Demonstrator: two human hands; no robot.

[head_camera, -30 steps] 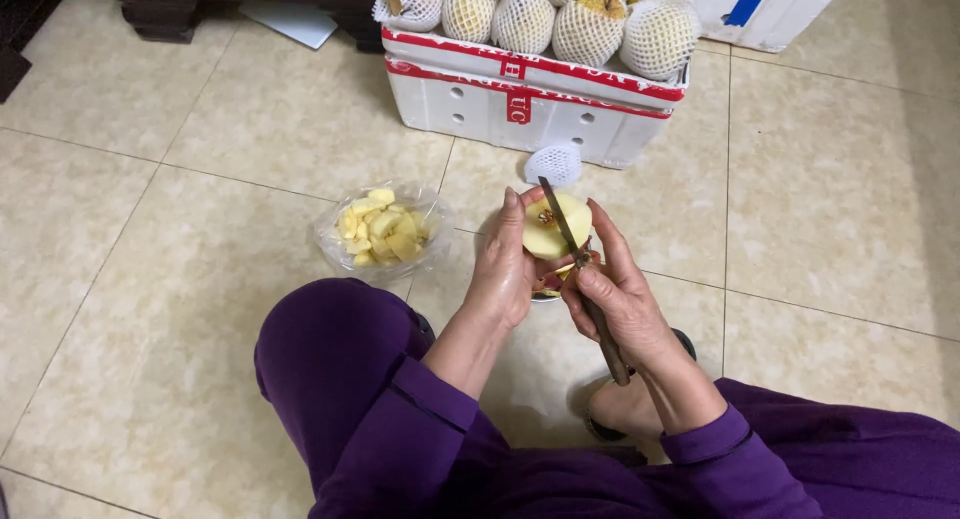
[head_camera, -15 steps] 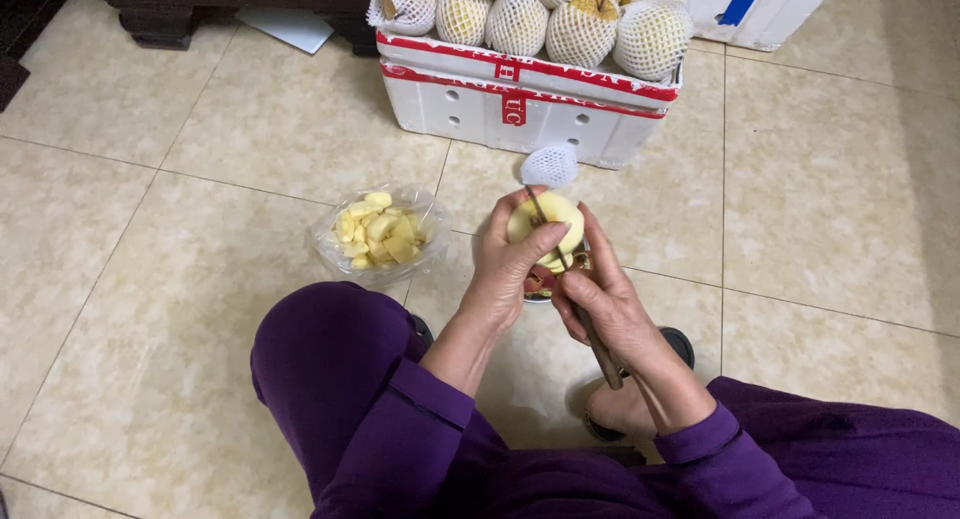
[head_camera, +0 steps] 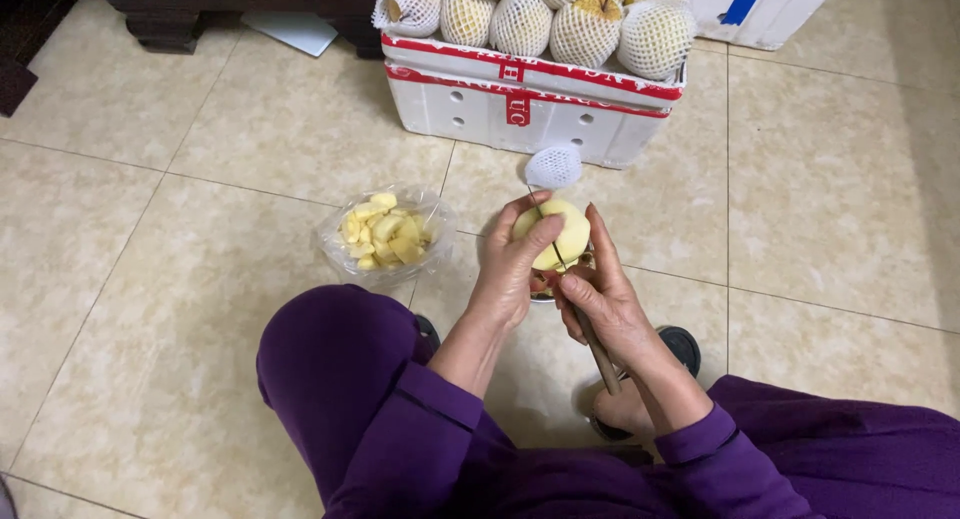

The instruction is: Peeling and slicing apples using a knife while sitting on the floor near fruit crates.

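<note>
My left hand [head_camera: 510, 264] cups a peeled pale-yellow apple [head_camera: 562, 232] above the floor, fingers wrapped around its left side. My right hand [head_camera: 605, 299] grips a knife with a wooden handle [head_camera: 598, 351]; its thin blade lies across the apple's face. Under the apple a small bowl [head_camera: 540, 287] with reddish peel shows partly between my hands. To the left on the tiles stands a clear plastic container [head_camera: 385, 241] of yellow apple pieces.
A white foam box with red tape [head_camera: 525, 99] holds several fruits in white foam nets [head_camera: 585, 24]. One loose foam net [head_camera: 553, 166] lies in front of it. My purple-clad knees [head_camera: 335, 369] frame the spot. Dark furniture [head_camera: 180, 9] stands at the back left.
The hands have shifted slightly and the apple has turned in my left hand; the knife blade now lies lower across the fruit.
</note>
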